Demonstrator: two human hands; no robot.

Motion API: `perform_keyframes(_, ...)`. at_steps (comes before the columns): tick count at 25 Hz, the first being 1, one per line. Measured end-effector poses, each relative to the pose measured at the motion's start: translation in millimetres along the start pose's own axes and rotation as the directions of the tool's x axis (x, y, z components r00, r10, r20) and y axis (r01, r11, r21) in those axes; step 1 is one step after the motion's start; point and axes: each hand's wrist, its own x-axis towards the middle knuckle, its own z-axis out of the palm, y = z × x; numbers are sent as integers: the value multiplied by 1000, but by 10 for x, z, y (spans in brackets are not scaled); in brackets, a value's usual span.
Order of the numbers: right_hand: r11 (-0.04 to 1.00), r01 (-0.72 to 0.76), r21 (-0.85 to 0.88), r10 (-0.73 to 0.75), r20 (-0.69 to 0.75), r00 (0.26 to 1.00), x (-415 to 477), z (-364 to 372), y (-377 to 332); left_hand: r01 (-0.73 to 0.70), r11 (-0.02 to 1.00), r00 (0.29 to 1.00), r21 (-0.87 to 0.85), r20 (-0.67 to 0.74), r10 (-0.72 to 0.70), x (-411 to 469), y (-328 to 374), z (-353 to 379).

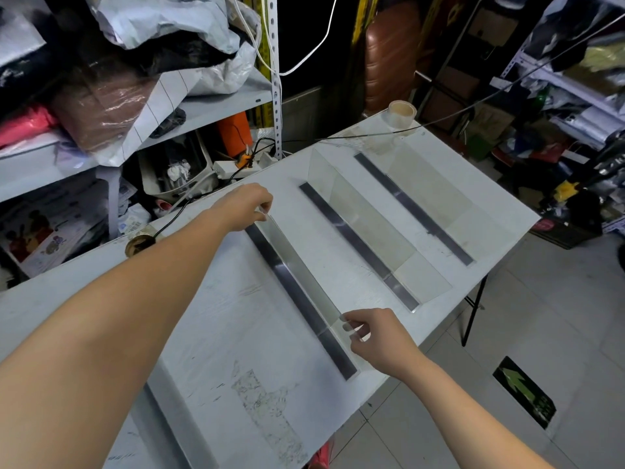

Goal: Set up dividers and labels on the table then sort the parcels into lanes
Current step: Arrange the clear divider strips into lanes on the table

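A clear plastic divider (301, 269) stands along a dark metal base strip (297, 299) on the white table (236, 350). My left hand (247, 206) pinches its far top corner. My right hand (375, 336) pinches its near top corner. Two more clear dividers stand to the right: the middle divider (365, 225) on its dark strip and the far divider (429, 194) on its own strip (411, 206). No labels or parcels lie on the table.
A roll of clear tape (401, 113) sits at the table's far corner, with a thin cable (439, 121) crossing there. Shelves (209, 110) stuffed with bagged parcels stand at the left. A power strip (233, 165) lies behind the table. Tiled floor lies to the right.
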Motion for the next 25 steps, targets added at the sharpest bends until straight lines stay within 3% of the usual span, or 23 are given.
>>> perform_keyframes(11,999,-18,-43,19,38,999,68,-72,-90,56,998,998,37,5,-57,-66,82,-46)
perform_keyframes(15,993,35,-113,-35,-2,999,146,-154,-270,146,988,989,51,-30,-144,-241,233,-139)
perform_keyframes(20,928,219,-303,-250,-70,966,409,-309,-661,403,913,914,64,-84,-398,-850,397,-274)
perform_keyframes(25,837,379,-396,-423,-28,906,629,-373,-1188,640,767,764,51,-149,-628,-1800,418,-425)
